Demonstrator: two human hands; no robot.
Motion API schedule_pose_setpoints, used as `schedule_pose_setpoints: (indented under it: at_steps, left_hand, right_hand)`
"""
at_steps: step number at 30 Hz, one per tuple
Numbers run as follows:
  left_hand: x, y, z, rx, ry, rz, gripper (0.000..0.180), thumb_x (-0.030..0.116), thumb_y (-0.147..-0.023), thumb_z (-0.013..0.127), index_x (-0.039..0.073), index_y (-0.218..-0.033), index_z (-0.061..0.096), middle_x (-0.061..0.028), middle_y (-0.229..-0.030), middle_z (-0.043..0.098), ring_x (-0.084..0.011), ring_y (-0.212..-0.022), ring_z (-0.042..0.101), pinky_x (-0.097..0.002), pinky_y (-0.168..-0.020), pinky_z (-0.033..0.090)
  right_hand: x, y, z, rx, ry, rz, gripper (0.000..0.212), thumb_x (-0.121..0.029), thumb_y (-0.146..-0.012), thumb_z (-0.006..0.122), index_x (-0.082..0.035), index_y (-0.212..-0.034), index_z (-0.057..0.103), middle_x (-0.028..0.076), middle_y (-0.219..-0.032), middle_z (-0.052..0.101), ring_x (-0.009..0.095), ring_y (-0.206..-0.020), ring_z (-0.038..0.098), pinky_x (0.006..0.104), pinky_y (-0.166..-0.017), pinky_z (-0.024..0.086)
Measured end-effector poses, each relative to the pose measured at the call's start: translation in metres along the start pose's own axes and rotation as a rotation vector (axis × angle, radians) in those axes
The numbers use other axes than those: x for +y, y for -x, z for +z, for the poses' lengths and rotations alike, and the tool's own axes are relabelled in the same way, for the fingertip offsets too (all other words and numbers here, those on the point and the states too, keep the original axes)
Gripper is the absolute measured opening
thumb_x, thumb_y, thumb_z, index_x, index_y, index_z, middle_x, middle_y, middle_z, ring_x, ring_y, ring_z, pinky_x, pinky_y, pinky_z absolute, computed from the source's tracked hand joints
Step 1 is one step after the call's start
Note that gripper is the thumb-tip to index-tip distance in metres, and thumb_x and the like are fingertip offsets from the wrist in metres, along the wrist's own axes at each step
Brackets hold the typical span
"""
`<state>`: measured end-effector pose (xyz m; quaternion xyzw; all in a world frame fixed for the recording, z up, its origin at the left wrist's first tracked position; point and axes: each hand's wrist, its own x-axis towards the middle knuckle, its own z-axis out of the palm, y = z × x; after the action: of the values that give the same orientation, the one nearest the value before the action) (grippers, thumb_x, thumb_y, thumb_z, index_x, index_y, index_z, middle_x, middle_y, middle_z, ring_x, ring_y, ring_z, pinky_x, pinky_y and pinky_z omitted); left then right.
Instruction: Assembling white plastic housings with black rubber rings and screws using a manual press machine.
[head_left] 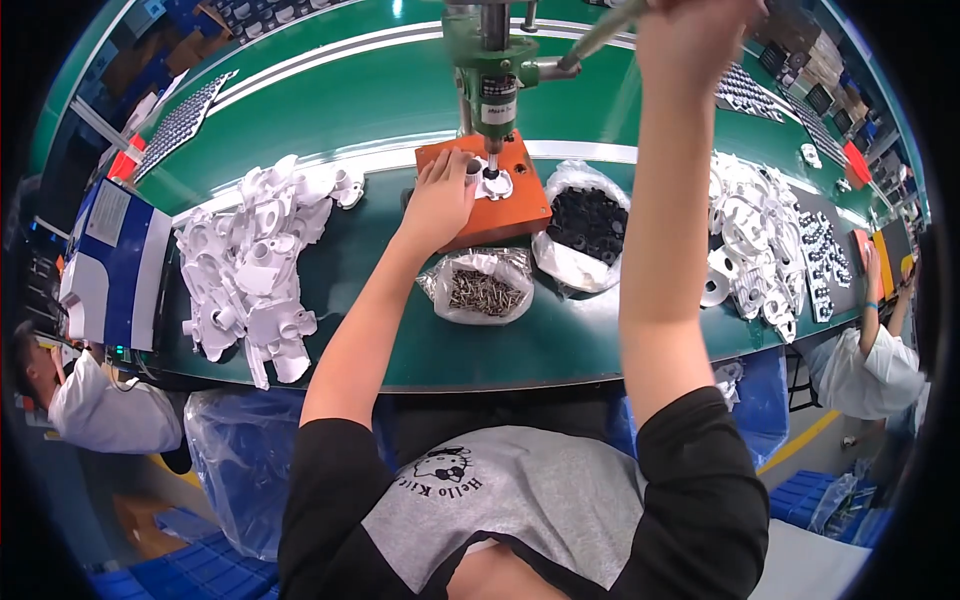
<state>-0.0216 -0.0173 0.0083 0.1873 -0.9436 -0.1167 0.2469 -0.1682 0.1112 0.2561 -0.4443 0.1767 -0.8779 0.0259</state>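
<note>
An orange metal block (505, 215) stands under a green hand press (497, 85). On the block lies a white plastic part (496, 187), and a small black piece (491, 174) sits on it right beneath the press tip. My left hand (442, 200) rests on the left side of the block against the white part, its fingers stretched out. Raised at the top edge, my right hand (697, 35) is closed round the press lever (607, 35); it is partly cut off and slightly blurred.
White plastic parts (262, 250) are heaped at left, with another pile of white parts (748, 225) at right. Bags of screws (485, 290) and black pieces (588, 225) lie near the block. A blue-and-white machine (118, 265) stands far left. Co-workers sit on both sides.
</note>
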Motion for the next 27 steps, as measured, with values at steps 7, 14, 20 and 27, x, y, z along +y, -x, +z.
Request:
schedule_pose_setpoints:
  at_steps: [7,14,20,27]
  left_hand:
    - [-0.006,0.004,0.004,0.022,-0.05,0.006,0.04,0.016,-0.089,0.049,-0.004,-0.123,0.039,-0.026,-0.133,0.041,-0.0384,-0.127,0.037,-0.0466,-0.106,0.029]
    - [-0.003,0.002,-0.002,-0.018,-0.044,-0.001,0.04,0.016,-0.09,0.048,-0.003,-0.124,0.038,-0.0265,-0.133,0.04,-0.0388,-0.129,0.034,-0.047,-0.107,0.027]
    - [0.0,0.002,0.0,-0.016,-0.027,-0.022,0.039,0.018,-0.09,0.048,-0.001,-0.123,0.038,-0.0271,-0.134,0.039,-0.0387,-0.129,0.034,-0.048,-0.108,0.025]
    - [0.001,-0.013,-0.024,-0.039,-0.157,0.051,0.04,0.024,-0.083,0.059,0.003,-0.115,0.047,-0.0185,-0.112,0.053,-0.0347,-0.112,0.049,-0.0449,-0.095,0.038]
  right_hand:
    - [-0.02,0.142,-0.099,-0.211,-0.082,-0.122,0.032,-0.04,-0.071,0.051,-0.008,-0.075,0.046,0.015,-0.067,0.05,0.033,-0.075,0.051,0.0479,-0.091,0.029]
    - [-0.027,0.186,-0.127,-0.197,0.154,0.07,0.029,-0.036,-0.069,0.052,-0.007,-0.068,0.048,0.013,-0.069,0.05,0.031,-0.092,0.045,0.0414,-0.09,0.029]
    - [-0.028,0.186,-0.129,-0.196,0.229,0.039,0.033,-0.039,-0.072,0.05,-0.006,-0.067,0.049,0.015,-0.069,0.056,0.032,-0.09,0.049,0.0457,-0.091,0.03]
    - [-0.009,0.068,-0.1,-0.365,0.031,-0.074,0.071,-0.054,-0.082,0.044,-0.001,-0.129,0.04,0.019,-0.106,0.056,0.038,-0.103,0.049,0.0554,-0.103,0.026]
